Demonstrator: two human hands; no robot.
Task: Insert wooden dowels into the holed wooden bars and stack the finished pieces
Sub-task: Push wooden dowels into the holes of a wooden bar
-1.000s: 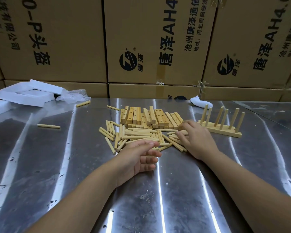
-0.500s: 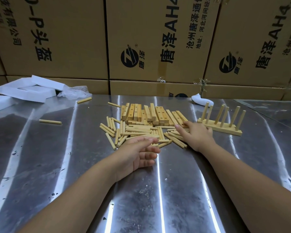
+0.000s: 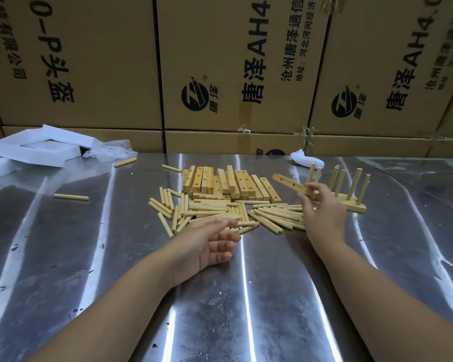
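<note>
The fingers (image 3: 318,190) of the right hand (image 3: 322,218) pinch one end of a bar (image 3: 290,183) and hold it up above the bench (image 3: 63,257), just in front of the finished piece (image 3: 352,203). The left hand (image 3: 207,244) is loose and holds nothing, right beside the dowels (image 3: 220,207). I think it is best to turn the bar so its holes face up, keep it steady, pick one dowel and push it in straight, not slanted. A second ago the right hand lay flat on the pile by the bars (image 3: 220,181). Now it has lifted this bar. The left hand has hardly moved.
</note>
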